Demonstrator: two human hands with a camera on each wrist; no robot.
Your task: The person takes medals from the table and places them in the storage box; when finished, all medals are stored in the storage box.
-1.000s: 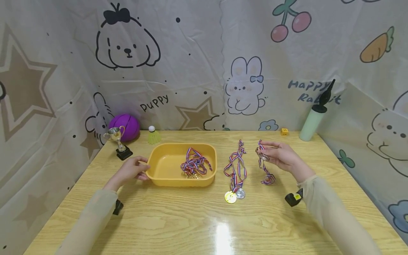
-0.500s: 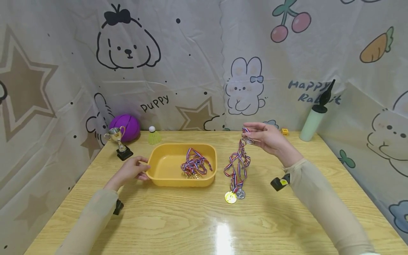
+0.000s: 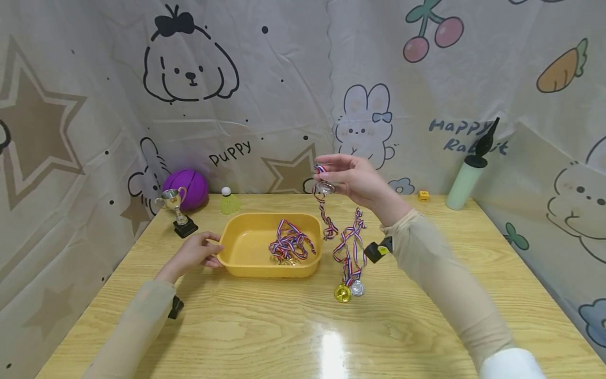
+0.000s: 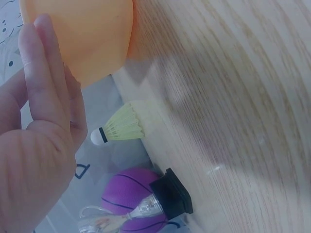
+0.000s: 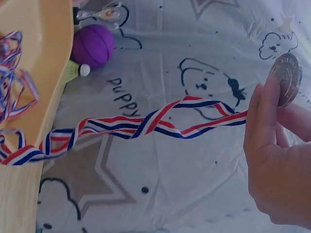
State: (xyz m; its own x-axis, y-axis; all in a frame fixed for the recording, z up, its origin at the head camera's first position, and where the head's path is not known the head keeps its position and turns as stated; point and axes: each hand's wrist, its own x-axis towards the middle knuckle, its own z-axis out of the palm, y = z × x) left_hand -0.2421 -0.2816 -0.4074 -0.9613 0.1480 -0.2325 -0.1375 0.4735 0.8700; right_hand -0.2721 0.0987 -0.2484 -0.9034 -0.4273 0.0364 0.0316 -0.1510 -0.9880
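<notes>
My left hand holds the left rim of a yellow plastic tub; in the left wrist view, its long fingers lie along the outer wall. Inside the tub, a tangle of red, white and blue ribbon covers gold medals. Raised beyond the tub's right back corner, my right hand pinches a silver-coloured medal by its ribbon top. Its twisted striped ribbon dangles toward the tub's right rim. On the table to the right lie a gold medal and a silver medal with their ribbons.
Along the back left are a small trophy cup, a purple ball and a yellow-green shuttlecock. A small yellow cube and a green hand pump stand at the back right. A printed curtain borders the wooden table.
My right hand has moved left and up with the medal, passing over the two on the table, to near the tub's right side. The left hand and tub have stayed put.
</notes>
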